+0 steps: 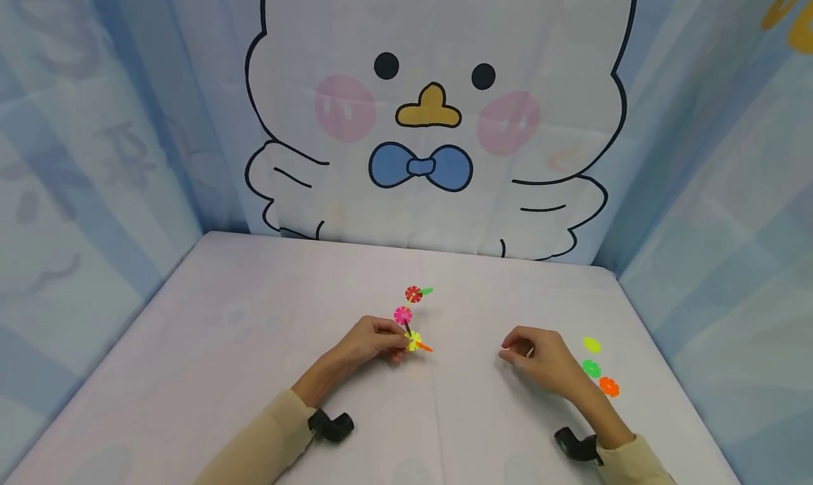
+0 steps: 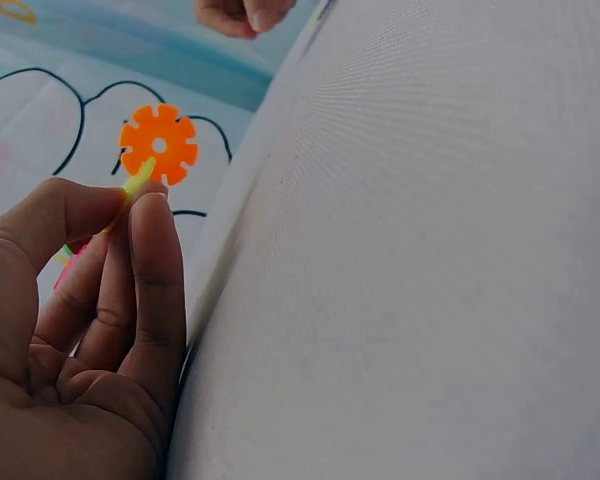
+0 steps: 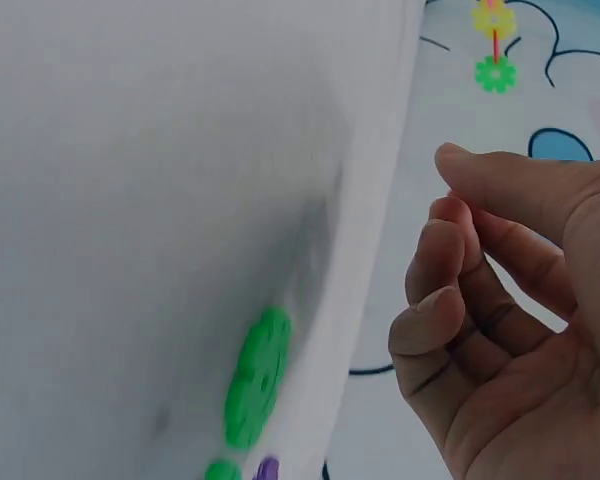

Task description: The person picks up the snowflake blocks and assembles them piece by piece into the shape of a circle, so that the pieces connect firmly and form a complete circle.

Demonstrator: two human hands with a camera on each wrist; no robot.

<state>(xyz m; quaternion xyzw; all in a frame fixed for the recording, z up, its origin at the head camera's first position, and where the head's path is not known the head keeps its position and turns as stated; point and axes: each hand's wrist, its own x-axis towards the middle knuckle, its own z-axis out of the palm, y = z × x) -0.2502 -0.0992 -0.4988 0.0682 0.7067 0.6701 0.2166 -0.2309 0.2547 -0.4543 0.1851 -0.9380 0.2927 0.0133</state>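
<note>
My left hand (image 1: 376, 342) pinches a yellow notched plastic disc (image 2: 138, 178) between thumb and fingertips. That disc belongs to a small chain of slotted discs, with an orange disc (image 2: 178, 142) joined at its side. Farther up the chain come a pink disc (image 1: 403, 315), a red disc (image 1: 413, 294) and a green disc (image 1: 428, 291) at the end. To the right, my right hand (image 1: 540, 358) hovers over the table with loosely bent fingers. Nothing shows between its thumb and fingertips (image 3: 452, 208).
Loose discs lie on the white table (image 1: 190, 372) beyond my right hand: a yellow disc (image 1: 592, 344), a green disc (image 1: 591, 368) and an orange disc (image 1: 609, 387). A purple piece (image 3: 267, 468) shows low in the right wrist view. Printed curtains surround the table.
</note>
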